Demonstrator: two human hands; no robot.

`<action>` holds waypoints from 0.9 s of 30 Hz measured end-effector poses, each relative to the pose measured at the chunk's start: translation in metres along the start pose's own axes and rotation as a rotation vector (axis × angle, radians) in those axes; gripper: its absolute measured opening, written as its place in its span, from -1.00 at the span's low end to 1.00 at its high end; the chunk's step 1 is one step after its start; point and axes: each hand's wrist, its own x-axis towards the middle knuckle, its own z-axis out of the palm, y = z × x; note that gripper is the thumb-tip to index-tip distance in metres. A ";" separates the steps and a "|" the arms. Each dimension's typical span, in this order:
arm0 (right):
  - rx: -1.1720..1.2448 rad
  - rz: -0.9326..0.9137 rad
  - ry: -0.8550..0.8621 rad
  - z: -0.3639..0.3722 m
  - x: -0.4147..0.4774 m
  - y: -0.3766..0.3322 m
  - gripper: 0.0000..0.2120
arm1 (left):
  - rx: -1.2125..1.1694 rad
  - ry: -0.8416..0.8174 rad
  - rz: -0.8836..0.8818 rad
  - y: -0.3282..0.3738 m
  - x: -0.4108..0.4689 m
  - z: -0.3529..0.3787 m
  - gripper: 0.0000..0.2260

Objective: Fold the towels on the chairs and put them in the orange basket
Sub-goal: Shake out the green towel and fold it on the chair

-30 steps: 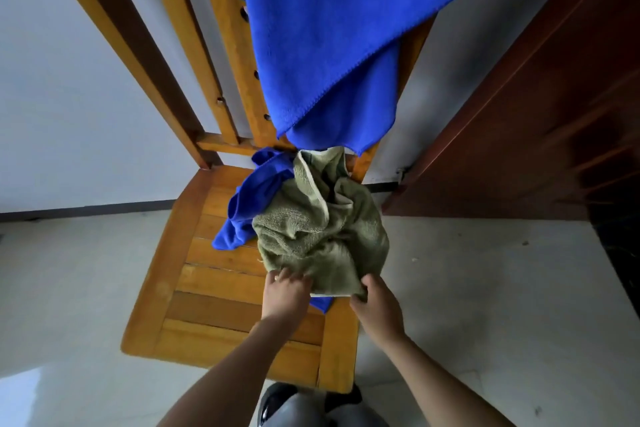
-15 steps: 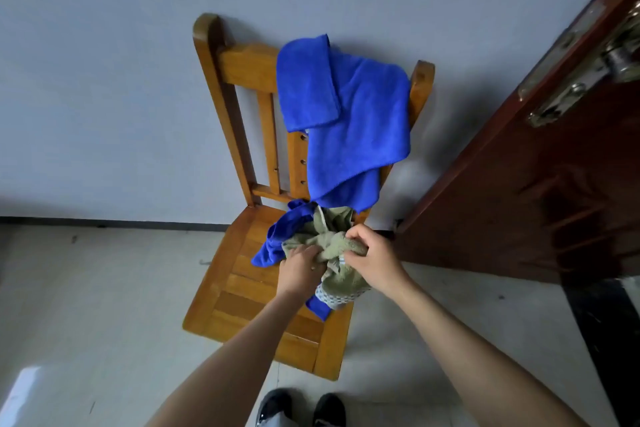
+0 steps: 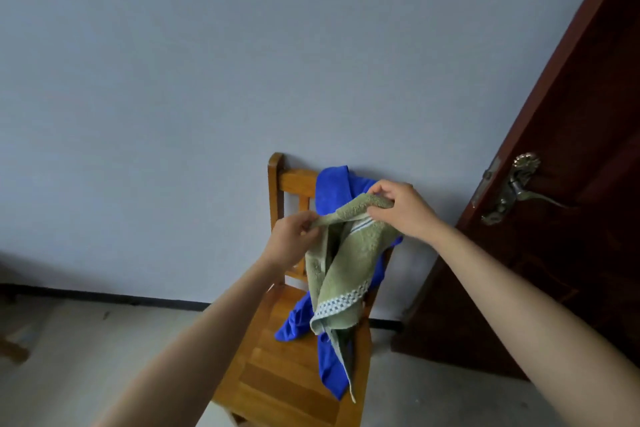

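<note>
Pinched along its top edge by both hands: green towel (image 3: pixel 349 263). The left hand (image 3: pixel 292 243) grips the left end with curled fingers; the right hand (image 3: pixel 401 208) pinches the raised fold at the right end between thumb and fingertips (both forearms are bare and enter from the lower edge).

Position: held in the air in front of the backrest of the chair (image 3: pixel 277 374), clear of the seat. It hangs bunched and twisted, with one narrow tail reaching down over the seat's right side.

Markings: a band of pale checks near the lower hem and a pale stripe near the top.

Blue towel (image 3: pixel 329 191): draped over the right part of the chair's backrest. More blue cloth lies on the seat and trails toward its front right. The green towel covers the join, so one piece or two cannot be told.

Chair: wooden, slatted seat, backed against the wall (image 3: pixel 207 80). Its front edge is cut off, and its right back post is hidden behind the right hand and the towels.

Door (image 3: pixel 571 253): dark red-brown, right of the chair, with a metal lever handle (image 3: pixel 519 191); cut off at the frame edge.

Far left of the chair: a small wooden object (image 3: pixel 14 352), cut off and not identifiable.
</note>
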 end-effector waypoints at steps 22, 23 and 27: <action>-0.072 0.085 0.002 -0.072 -0.002 -0.058 -0.81 | -0.059 0.011 0.051 0.022 0.007 -0.143 -0.87; 0.058 0.065 0.077 -0.070 -0.001 -0.064 -0.79 | -0.065 0.004 0.035 0.018 0.007 -0.145 -0.87; 0.471 0.007 0.165 -0.056 0.008 -0.098 -0.80 | -0.045 -0.026 -0.024 0.004 0.005 -0.145 -0.84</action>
